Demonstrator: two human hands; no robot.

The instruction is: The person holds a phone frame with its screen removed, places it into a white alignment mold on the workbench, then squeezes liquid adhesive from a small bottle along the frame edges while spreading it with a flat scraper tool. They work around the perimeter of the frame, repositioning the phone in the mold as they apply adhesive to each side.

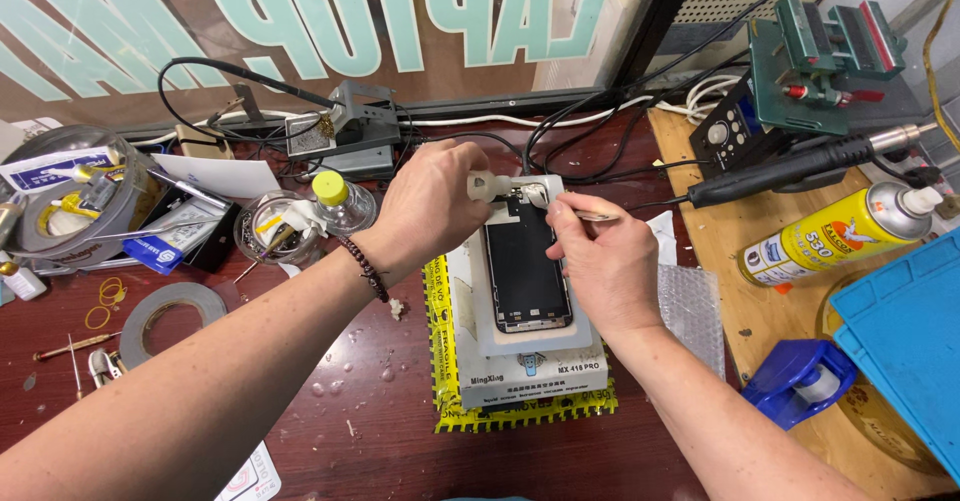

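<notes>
Phone screen (527,273) — dark glass, flat on a white pad (520,341) atop a grey block with yellow striped edging, centre of the red-brown bench (330,401). Left hand (432,204) pinches a small white piece (487,186) at the screen's top edge. Right hand (597,261) grips metal tweezers (580,211), tips touching the top edge — both hands close together above the screen. Yellow spray can (830,233) lies well to the right.

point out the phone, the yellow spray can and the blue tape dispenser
phone (525,271), head view, middle of its dark screen
yellow spray can (825,236), head view, middle of its body
blue tape dispenser (785,371), head view, its blue top
</notes>
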